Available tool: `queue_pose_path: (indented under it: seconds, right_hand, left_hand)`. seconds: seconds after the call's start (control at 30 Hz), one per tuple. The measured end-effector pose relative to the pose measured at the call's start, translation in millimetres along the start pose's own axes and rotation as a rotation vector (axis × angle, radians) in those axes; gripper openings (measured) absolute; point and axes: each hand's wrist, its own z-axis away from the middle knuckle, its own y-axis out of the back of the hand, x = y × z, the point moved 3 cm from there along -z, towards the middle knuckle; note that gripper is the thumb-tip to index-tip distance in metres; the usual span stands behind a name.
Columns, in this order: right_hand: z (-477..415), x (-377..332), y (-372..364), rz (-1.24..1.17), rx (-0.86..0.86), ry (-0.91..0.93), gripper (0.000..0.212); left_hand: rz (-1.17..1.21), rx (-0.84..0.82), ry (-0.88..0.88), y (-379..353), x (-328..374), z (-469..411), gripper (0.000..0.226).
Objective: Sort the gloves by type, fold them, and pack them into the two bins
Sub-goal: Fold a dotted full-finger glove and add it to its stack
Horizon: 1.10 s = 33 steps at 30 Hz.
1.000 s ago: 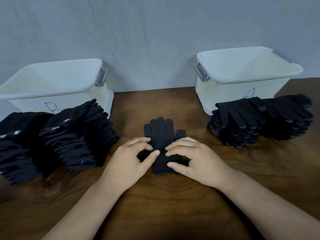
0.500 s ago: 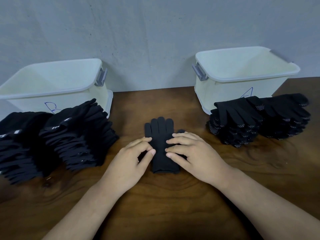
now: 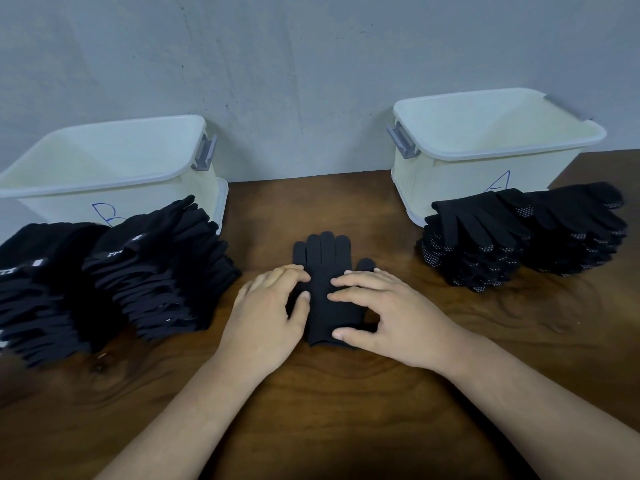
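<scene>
A plain black glove (image 3: 323,261) lies flat in the middle of the wooden table, fingers pointing away from me. My left hand (image 3: 268,315) rests on its left edge with loosely bent fingers. My right hand (image 3: 384,313) lies across its palm and cuff, thumb at the cuff edge. Two leaning stacks of plain black gloves (image 3: 104,275) stand at the left, in front of the white bin marked B (image 3: 104,174). Stacks of black gloves with white grip dots (image 3: 519,240) sit at the right, before the white bin marked A (image 3: 495,150).
Both bins stand against the grey wall (image 3: 294,81) and look empty inside. Bare table (image 3: 346,410) stretches between the glove stacks and toward me. The table's right end runs out of view behind bin A.
Both hands slid slightly up the glove, then the right thumb moved back down to the cuff. The glove stays flat in the same place.
</scene>
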Motion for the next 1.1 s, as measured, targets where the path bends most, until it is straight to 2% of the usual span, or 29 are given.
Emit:
queue_pose_path:
  seconds: [0.27, 0.37, 0.43, 0.53, 0.6, 0.7, 0.83, 0.9, 0.97, 1.03, 1.07, 1.1]
  right_hand:
    - [3, -1, 1, 0.005, 0.019, -0.002, 0.069]
    - [5, -4, 4, 0.017, 0.102, 0.082, 0.053]
    - [7, -9, 7, 0.001, 0.154, 0.151, 0.04]
    - [10, -15, 7, 0.038, 0.124, 0.23, 0.035]
    - [11, -17, 5, 0.094, 0.108, 0.254, 0.035]
    - [13, -20, 5, 0.153, 0.146, 0.28, 0.026]
    - [13, -26, 4, 0.238, 0.179, 0.311, 0.021]
    - [12, -26, 5, 0.213, 0.198, 0.285, 0.018]
    - [11, -25, 9, 0.178, 0.214, 0.255, 0.014]
    - [11, -25, 12, 0.13, 0.244, 0.24, 0.012]
    - [11, -25, 14, 0.105, 0.264, 0.237, 0.011]
    - [11, -25, 15, 0.08, 0.283, 0.236, 0.012]
  left_hand:
    - [-0.024, -0.007, -0.088, 0, -2, 2, 0.03]
    - [0.119, 0.085, -0.145, 11, -4, 5, 0.014]
    - [0.202, 0.168, -0.089, 21, -7, 5, 0.007]
    - [0.231, 0.139, 0.005, 23, -10, 2, 0.014]
    - [0.212, 0.126, 0.015, 20, -11, 1, 0.027]
    - [0.154, 0.176, -0.037, 18, -8, 1, 0.048]
    - [0.156, 0.194, -0.088, 17, -4, 2, 0.059]
    - [0.203, 0.138, -0.134, 19, -5, 4, 0.051]
    - [0.253, -0.008, -0.224, 24, -5, 9, 0.016]
    - [0.256, -0.205, -0.281, 24, -2, 14, 0.048]
    - [0.22, -0.26, -0.285, 21, -2, 15, 0.06]
    - [0.167, -0.263, -0.312, 17, -1, 14, 0.063]
